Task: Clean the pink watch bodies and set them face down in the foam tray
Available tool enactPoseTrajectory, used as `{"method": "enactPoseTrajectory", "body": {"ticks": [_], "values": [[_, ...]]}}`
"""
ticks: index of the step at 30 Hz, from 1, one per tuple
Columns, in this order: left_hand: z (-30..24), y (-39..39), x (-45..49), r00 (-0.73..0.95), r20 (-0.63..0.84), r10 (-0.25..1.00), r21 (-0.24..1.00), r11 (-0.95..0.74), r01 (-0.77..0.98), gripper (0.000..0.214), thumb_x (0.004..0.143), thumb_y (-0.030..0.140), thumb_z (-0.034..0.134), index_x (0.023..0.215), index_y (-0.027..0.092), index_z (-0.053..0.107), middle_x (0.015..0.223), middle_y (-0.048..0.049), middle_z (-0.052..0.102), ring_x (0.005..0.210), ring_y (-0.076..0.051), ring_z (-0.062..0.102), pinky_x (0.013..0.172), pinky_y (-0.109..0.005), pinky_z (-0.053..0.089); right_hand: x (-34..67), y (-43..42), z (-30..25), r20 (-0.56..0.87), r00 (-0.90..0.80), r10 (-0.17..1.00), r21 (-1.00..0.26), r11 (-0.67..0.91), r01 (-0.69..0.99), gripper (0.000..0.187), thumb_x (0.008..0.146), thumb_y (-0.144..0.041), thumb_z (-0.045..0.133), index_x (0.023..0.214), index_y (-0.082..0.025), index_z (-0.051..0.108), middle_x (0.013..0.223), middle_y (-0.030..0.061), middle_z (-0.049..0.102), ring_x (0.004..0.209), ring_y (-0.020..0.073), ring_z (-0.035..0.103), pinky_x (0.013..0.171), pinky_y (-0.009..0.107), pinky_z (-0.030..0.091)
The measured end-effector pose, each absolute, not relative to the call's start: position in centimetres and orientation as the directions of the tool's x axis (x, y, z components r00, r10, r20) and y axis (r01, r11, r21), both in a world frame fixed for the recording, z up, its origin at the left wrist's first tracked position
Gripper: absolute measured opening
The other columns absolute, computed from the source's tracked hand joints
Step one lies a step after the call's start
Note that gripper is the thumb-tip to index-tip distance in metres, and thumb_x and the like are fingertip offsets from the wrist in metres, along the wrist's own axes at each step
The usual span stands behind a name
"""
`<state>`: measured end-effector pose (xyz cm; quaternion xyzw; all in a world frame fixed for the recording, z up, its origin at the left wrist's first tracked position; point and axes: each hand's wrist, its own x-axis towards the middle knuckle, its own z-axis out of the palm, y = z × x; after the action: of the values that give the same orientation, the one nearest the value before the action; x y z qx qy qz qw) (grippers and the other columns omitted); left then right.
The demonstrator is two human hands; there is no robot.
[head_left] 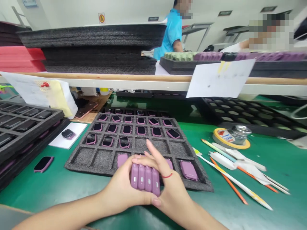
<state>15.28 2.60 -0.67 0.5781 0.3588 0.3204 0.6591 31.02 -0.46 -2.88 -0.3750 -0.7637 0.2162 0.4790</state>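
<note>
Purple watch cases (145, 179) stand stacked between left hand (122, 188) and right hand (170, 191).

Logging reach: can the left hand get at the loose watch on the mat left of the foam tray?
Probably yes: bare mat lies between the left hand and the loose watch, but its grip is taken by four watch bodies.

Table (275, 166) right side: tape roll (230, 138), metal tin (240, 131) against it (on top or behind, hard to tell), pens (236, 182) fanned just beside. Left edge: stacked black trays (21, 127). Paper sheet (219, 78) hangs off the shelf (144, 83) behind.
</note>
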Motion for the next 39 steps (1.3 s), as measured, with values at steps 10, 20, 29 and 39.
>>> {"method": "enactPoseTrajectory", "body": {"ticks": [10,20,29,39], "values": [[-0.7,3.5,14.6,0.451,-0.224,0.864,0.975,0.202,0.098,0.097,0.063,0.021,0.087,0.147,0.031,0.038,0.111,-0.0070,0.074,0.106,-0.033,0.071,0.103,-0.052,0.051,43.0,-4.3,0.0,0.112,0.289,0.951,-0.047,-0.285,0.957,0.039,0.101,-0.038,0.041,0.083,-0.022,0.071,0.077,0.0088,0.076,0.073,0.0286,0.076,0.061,0.039,0.058],[1.0,5.4,15.1,0.498,-0.238,0.834,0.886,0.396,-0.239,0.066,0.074,0.023,0.086,0.129,0.020,0.049,0.116,-0.0130,0.074,0.104,-0.027,0.074,0.101,-0.042,0.055,50.5,-5.9,-3.0,0.164,0.352,0.922,0.018,-0.359,0.933,0.023,0.072,-0.003,0.055,0.056,-0.020,0.053,0.062,0.0064,0.059,0.045,0.0217,0.061,0.042,0.028,0.030],[1.2,5.6,14.3,0.508,-0.236,0.829,0.877,0.406,-0.256,0.068,0.067,0.022,0.090,0.124,0.022,0.054,0.114,-0.0111,0.075,0.102,-0.030,0.074,0.099,-0.045,0.056,55.8,-3.6,0.1,0.376,0.442,0.814,-0.433,-0.267,0.861,0.023,0.093,-0.038,0.058,0.078,-0.024,0.069,0.059,0.0051,0.071,0.052,0.0227,0.072,0.045,0.026,0.048],[-1.0,4.6,15.4,0.486,-0.196,0.852,0.975,0.116,0.190,0.050,0.060,0.022,0.087,0.106,0.024,0.068,0.099,-0.0041,0.075,0.093,-0.030,0.072,0.089,-0.042,0.056,58.4,1.5,0.6,0.434,0.629,0.645,-0.591,-0.324,0.739,0.031,0.097,-0.040,0.060,0.079,-0.016,0.066,0.065,-0.0024,0.067,0.064,0.0126,0.069,0.069,0.028,0.056]]}}
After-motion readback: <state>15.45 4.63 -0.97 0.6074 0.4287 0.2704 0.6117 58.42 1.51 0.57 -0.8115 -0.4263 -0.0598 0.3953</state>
